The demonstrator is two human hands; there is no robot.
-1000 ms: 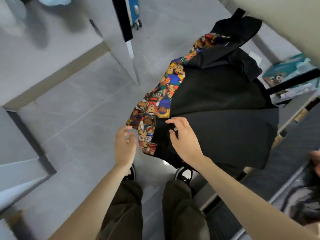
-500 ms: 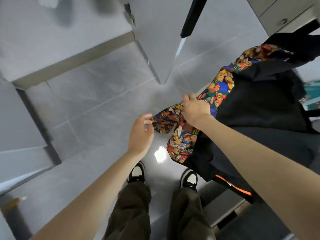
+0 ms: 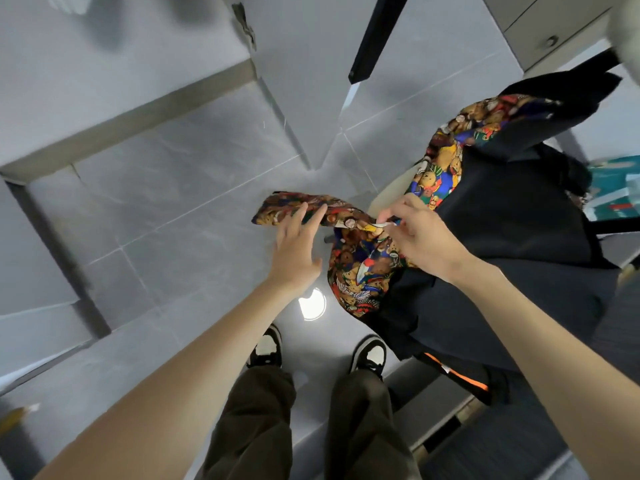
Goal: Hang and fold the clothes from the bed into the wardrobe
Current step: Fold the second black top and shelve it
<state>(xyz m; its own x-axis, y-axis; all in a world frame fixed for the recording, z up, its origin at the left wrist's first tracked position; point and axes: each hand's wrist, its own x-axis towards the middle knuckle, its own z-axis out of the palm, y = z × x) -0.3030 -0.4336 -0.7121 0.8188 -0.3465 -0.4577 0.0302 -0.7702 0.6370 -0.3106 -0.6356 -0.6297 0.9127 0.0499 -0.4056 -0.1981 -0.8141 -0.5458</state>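
Observation:
A black jacket (image 3: 512, 230) with a colourful bear-print lining (image 3: 360, 271) hangs in the air at the right, above the floor. My right hand (image 3: 419, 233) pinches the lining's edge near a small white label. My left hand (image 3: 294, 244) reaches to a spread flap of the bear-print fabric (image 3: 294, 211), fingers extended and touching it from below. An orange stripe (image 3: 457, 372) shows at the jacket's lower hem.
Grey tiled floor (image 3: 166, 216) lies below, with my two black-and-white shoes (image 3: 266, 348) near the middle. A grey wardrobe panel (image 3: 304, 81) with a black edge stands ahead. A grey cabinet with a knob (image 3: 550, 39) sits at the top right.
My view tilted further down. The bear-print flap has been pulled out to the left, and my left hand has risen to meet it. My right hand stays on the lining's edge.

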